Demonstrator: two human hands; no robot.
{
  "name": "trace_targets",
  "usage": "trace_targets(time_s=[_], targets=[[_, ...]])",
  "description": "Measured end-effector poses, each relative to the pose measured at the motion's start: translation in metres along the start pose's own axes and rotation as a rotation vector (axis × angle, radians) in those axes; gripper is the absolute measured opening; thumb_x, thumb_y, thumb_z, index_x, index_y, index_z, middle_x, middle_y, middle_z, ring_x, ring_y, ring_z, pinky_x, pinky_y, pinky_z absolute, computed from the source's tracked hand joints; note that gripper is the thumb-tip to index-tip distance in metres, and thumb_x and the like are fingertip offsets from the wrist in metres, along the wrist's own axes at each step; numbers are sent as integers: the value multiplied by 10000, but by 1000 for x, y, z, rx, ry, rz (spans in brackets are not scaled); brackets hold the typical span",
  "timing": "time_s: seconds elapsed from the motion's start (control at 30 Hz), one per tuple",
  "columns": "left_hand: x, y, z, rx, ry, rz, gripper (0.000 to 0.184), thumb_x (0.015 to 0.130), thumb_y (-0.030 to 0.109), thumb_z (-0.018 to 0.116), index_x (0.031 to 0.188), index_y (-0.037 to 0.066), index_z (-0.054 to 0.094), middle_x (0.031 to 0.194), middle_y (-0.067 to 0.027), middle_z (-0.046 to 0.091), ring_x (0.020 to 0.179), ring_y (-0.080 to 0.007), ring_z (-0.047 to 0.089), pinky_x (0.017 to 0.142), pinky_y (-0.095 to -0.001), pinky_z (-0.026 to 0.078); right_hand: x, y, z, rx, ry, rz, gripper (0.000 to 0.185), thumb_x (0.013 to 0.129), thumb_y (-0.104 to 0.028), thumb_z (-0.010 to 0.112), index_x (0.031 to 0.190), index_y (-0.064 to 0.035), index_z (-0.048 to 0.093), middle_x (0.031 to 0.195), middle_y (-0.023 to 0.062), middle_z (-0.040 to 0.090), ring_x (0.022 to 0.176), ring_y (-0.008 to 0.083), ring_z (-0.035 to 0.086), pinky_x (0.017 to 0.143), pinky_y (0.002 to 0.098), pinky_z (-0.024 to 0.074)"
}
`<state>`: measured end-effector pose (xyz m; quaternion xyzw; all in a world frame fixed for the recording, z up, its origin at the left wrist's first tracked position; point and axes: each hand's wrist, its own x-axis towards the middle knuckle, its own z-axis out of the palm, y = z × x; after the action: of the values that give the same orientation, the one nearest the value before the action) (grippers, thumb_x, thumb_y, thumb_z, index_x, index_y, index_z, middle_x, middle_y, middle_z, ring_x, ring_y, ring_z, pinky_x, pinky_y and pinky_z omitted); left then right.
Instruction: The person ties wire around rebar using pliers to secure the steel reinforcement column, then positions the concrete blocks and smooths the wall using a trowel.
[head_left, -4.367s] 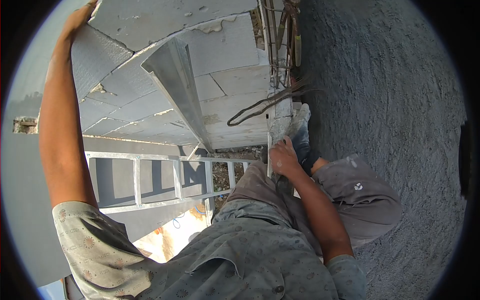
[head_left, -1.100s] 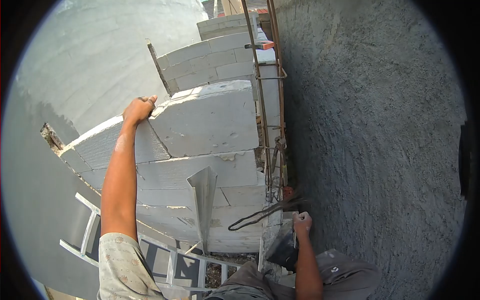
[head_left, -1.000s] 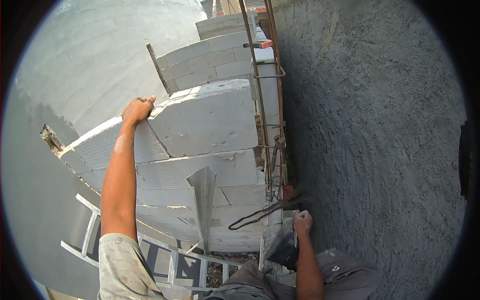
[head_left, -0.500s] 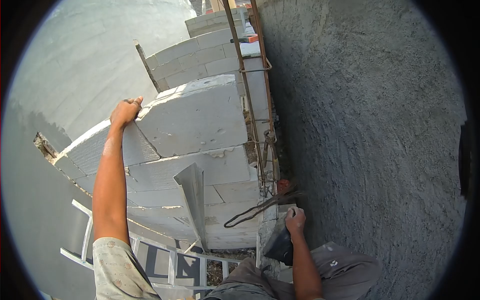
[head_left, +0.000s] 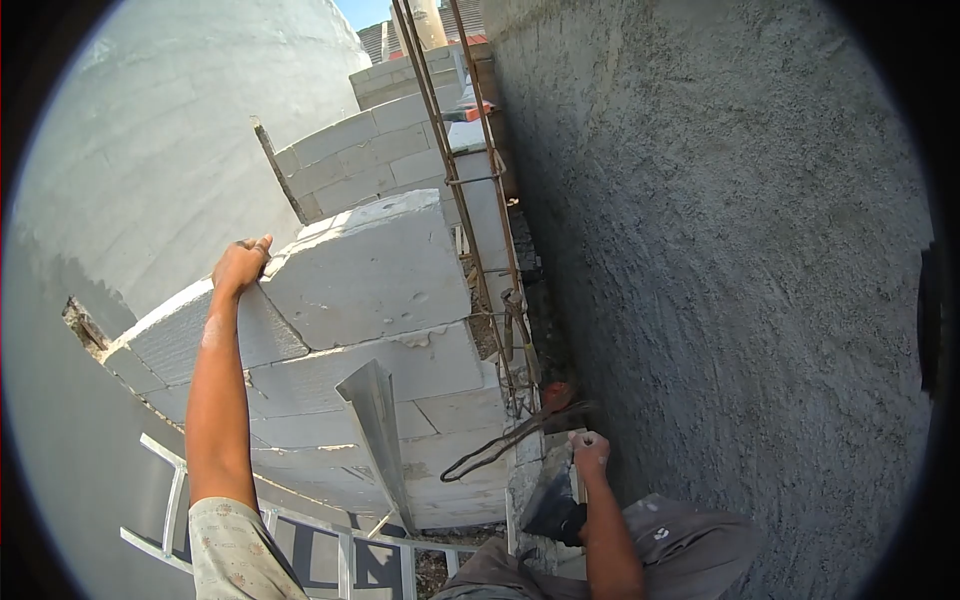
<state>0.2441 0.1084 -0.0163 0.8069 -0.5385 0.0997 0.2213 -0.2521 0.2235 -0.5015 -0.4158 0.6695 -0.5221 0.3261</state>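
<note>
My left hand point(head_left: 241, 266) is closed over the top edge of a white block wall point(head_left: 360, 270), at the joint where a higher block meets a lower one. Low on the right, my right hand point(head_left: 591, 455) is curled into a fist beside a pale block edge. What its fingers hold, if anything, is hidden. A black boot point(head_left: 552, 512) is just left of that hand, on a narrow ledge. Between the hands, a bent metal channel point(head_left: 372, 420) leans against the wall, and a loop of dark wire point(head_left: 490, 455) sticks out from the rebar.
Upright rebar point(head_left: 470, 180) with ties rises at the wall's end. A rough grey wall point(head_left: 720, 250) runs close along the right. An aluminium ladder point(head_left: 345, 555) lies below left. An orange-handled tool point(head_left: 468, 112) rests on blocks further back.
The view has tipped up and turned slightly right, so the wall and rebar sit lower and further left. Both hands keep their places, the left still on the wall's top.
</note>
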Motion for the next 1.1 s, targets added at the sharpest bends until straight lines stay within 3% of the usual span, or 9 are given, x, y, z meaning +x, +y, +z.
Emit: trace_targets(time_s=[0.2, 0.3, 0.4, 0.5, 0.6, 0.7, 0.9, 1.03, 1.1], targets=[[-3, 3, -4, 18, -28, -29, 507, 925, 555, 480, 969, 118, 734, 1011, -143, 715, 1033, -320, 650, 910, -436, 453, 10, 31, 11, 106, -21, 54, 168, 868, -118, 669, 821, 40, 699, 671, 31, 624, 611, 122, 549, 594, 314, 459], [-1, 3, -4, 23, -29, -33, 514, 926, 563, 470, 981, 125, 734, 1012, -128, 718, 1037, -312, 648, 917, -433, 449, 11, 40, 15, -34, -61, -223, 172, 880, -111, 647, 875, 49, 708, 724, 36, 663, 643, 126, 568, 623, 299, 465], [-1, 0, -2, 28, -22, -34, 519, 928, 570, 460, 996, 135, 733, 1014, -110, 721, 1041, -301, 647, 924, -431, 444, 8, 20, 3, 55, -125, 12, 171, 877, -108, 660, 908, 50, 717, 777, 56, 698, 684, 134, 607, 674, 290, 481], [-1, 2, -5, 23, -66, -36, 518, 929, 574, 454, 1017, 146, 732, 1025, -95, 721, 1046, -289, 646, 928, -427, 440, 10, 23, 5, 16, -123, 138, 169, 872, -83, 657, 963, 45, 719, 905, 141, 727, 827, 220, 685, 765, 330, 512], [0, 1, -3, 15, -54, -39, 523, 930, 574, 453, 1014, 140, 732, 1024, -94, 721, 1048, -290, 645, 928, -431, 440, 9, 25, 8, -19, -79, 113, 174, 859, -89, 687, 943, 61, 716, 883, 146, 724, 805, 211, 682, 745, 332, 516], [1, -1, 1, 31, 24, -29, 521, 930, 571, 456, 996, 135, 733, 1003, -99, 723, 1038, -295, 648, 918, -430, 445, 11, 23, 7, -126, -113, 112, 157, 851, -86, 713, 930, 50, 721, 776, 54, 692, 669, 132, 628, 637, 296, 504], [6, -6, 2, -18, -20, -10, 513, 924, 558, 475, 966, 115, 732, 950, -121, 721, 983, -310, 656, 877, -419, 457, 10, 1, -4, 105, -253, 344, 181, 835, -59, 722, 961, 70, 712, 813, 102, 704, 607, 168, 648, 526, 290, 541], [18, -17, 12, -59, 40, 29, 523, 922, 554, 492, 931, 82, 716, 907, -109, 713, 917, -269, 655, 846, -393, 456, 10, 7, -5, -74, -247, 212, 182, 816, -59, 717, 974, 31, 722, 833, 127, 720, 701, 212, 684, 642, 335, 549], [30, -25, 16, -121, -35, 8, 519, 928, 537, 508, 925, 59, 711, 872, -84, 708, 866, -226, 648, 821, -364, 456, 4, -2, -6, -177, -210, 156, 177, 808, -63, 708, 969, 6, 728, 851, 155, 724, 761, 241, 698, 709, 359, 544]])
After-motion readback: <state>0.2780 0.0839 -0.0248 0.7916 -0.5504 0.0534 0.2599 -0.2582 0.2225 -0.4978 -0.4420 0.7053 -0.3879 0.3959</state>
